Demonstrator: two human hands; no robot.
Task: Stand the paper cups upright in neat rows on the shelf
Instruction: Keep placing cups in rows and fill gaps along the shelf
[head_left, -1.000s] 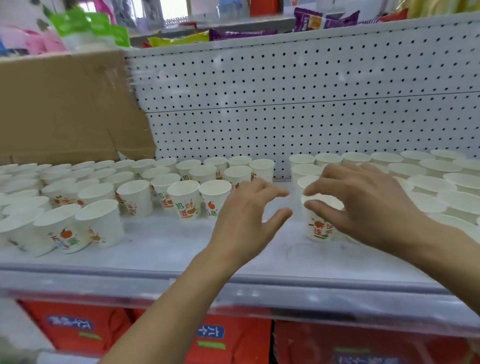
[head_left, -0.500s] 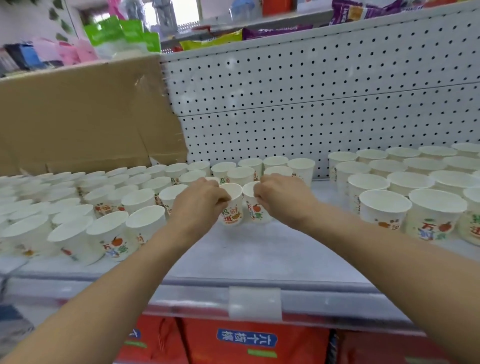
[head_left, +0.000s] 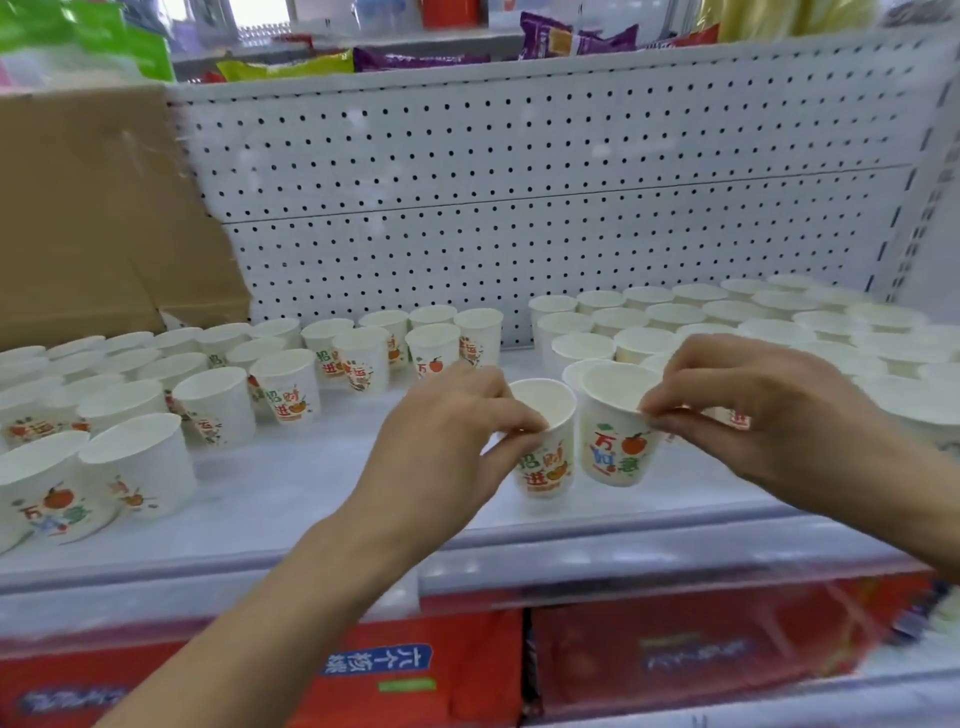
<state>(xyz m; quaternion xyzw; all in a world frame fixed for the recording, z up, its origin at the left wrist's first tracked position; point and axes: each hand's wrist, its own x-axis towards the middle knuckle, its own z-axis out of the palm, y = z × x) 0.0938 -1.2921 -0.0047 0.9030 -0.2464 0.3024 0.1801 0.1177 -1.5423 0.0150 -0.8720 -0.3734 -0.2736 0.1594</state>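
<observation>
left hand (head_left: 441, 441) – pinches cup rim (head_left: 544, 402) | right hand (head_left: 769, 415) – same

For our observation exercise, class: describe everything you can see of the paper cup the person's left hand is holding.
The white paper cup with red and green printed characters and an orange fruit motif stands upright and looks empty, its rolled rim open. The left hand pinches its near rim, fingers against the wall. It sits near the front of the pale shelf, close beside a similar cup held by the right hand; whether they touch is unclear.
</observation>
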